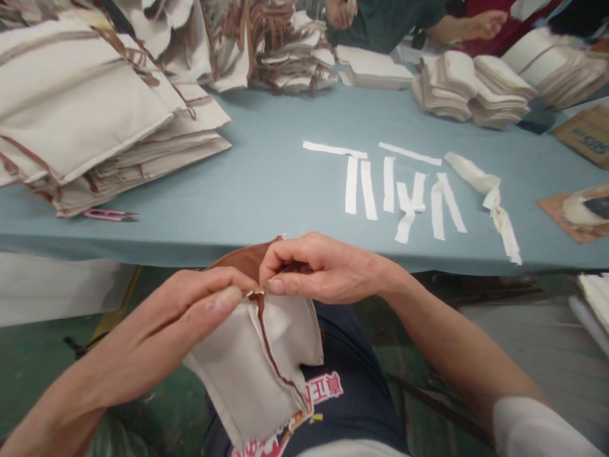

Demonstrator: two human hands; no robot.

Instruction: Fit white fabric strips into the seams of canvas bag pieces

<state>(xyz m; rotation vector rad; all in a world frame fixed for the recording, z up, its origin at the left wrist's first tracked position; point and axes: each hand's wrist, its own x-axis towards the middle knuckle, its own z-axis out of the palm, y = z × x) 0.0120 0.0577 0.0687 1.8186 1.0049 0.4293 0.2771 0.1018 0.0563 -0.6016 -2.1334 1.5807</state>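
Note:
Over my lap hangs a sewn cream fabric piece (228,374) with a brown-edged seam running down its middle and brown material on its far side. My left hand (204,304) pinches its top edge just left of the seam, thumb against fingers. Right beside it, my right hand (314,270) pinches the same edge at the seam's other side, fingers curled. The two hands almost meet at the seam's top end. The fingertips partly cover the edge there. White fabric strips (351,184) lie loose on the table beyond my right hand.
A blue-covered table (266,190) stands before me. Stacked cream pieces (80,95) fill its left, with pink thread snips (111,215) by them. More cream stacks (451,86) sit at the back. Across the table, a co-worker's hand (488,25) shows. A tape roll (587,206) lies right.

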